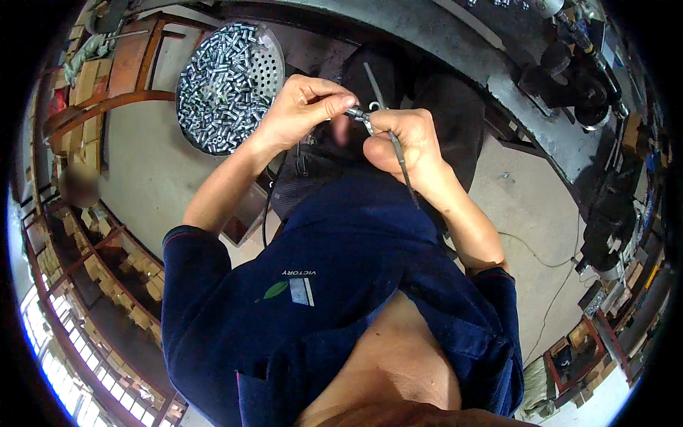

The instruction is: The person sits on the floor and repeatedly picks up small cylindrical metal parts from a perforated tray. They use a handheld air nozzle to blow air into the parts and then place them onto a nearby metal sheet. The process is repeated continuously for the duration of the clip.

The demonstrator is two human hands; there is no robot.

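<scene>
Above my lap, my left hand [306, 107] is closed, pinching a small shiny metal cylinder [353, 112] between thumb and fingertips. Close to its right side, my right hand [407, 139] is closed around the middle of a long thin dark bar [375, 85] that resembles a tap wrench. The bar sticks out above and below the fist, slanting down to the right. A small bright metal piece shows where the cylinder meets the right fingers; I cannot make out how the two join.
At upper left, a round perforated metal tray [267, 71] bears a heap of small shiny metal cylinders [217, 92]. A dark machine bench [455, 64] curves along the top and right, with a knobbed machine [587, 92] on it. Shelves with boxes [107, 249] line the left.
</scene>
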